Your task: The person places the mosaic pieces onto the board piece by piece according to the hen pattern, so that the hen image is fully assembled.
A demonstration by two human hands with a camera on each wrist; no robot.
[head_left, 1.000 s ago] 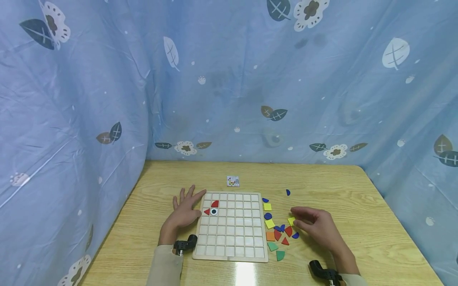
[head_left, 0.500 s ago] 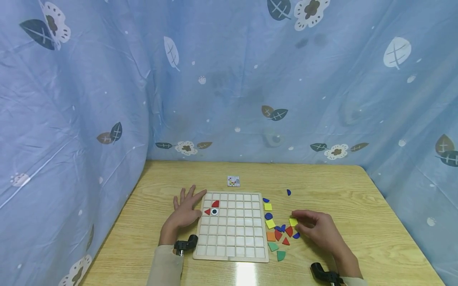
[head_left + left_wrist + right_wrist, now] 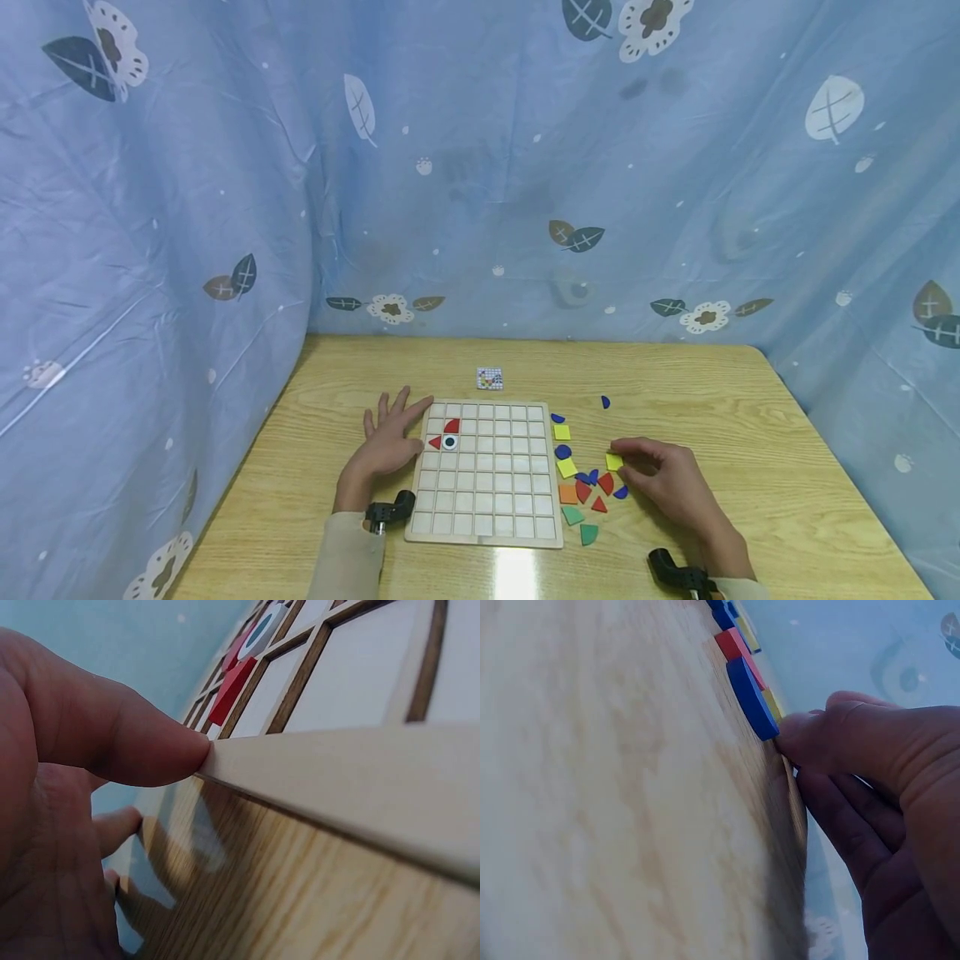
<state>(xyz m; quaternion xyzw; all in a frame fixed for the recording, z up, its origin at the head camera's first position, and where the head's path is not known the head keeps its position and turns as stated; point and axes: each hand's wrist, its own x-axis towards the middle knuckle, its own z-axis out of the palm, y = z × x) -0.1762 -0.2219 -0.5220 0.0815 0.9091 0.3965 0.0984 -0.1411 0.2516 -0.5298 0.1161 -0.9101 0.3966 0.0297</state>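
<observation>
My left hand (image 3: 386, 450) lies with fingers spread at the left side of a wooden grid board (image 3: 482, 545). In the left wrist view its thumb (image 3: 150, 742) presses the board's edge, and the index fingertip is at the far left corner. On the board sit a red triangle (image 3: 435, 442), a red quarter piece (image 3: 452, 426) and a white tile with an eye (image 3: 449, 442). My right hand (image 3: 663, 475) pinches a yellow square (image 3: 613, 462) between thumb and fingers, low at the table. A blue half-round piece (image 3: 751, 701) lies by that thumb.
Loose pieces lie right of the board: more yellow squares (image 3: 567, 468), an orange square (image 3: 568, 494), a red triangle (image 3: 598, 504), green quarter pieces (image 3: 589, 534) and several blue ones. A small pattern card (image 3: 490, 379) lies behind the board. A blue curtain (image 3: 480, 167) stands behind the table.
The yellow square has shifted very slightly right at the right fingertips, and more of it shows. My left hand and the board stay in place.
</observation>
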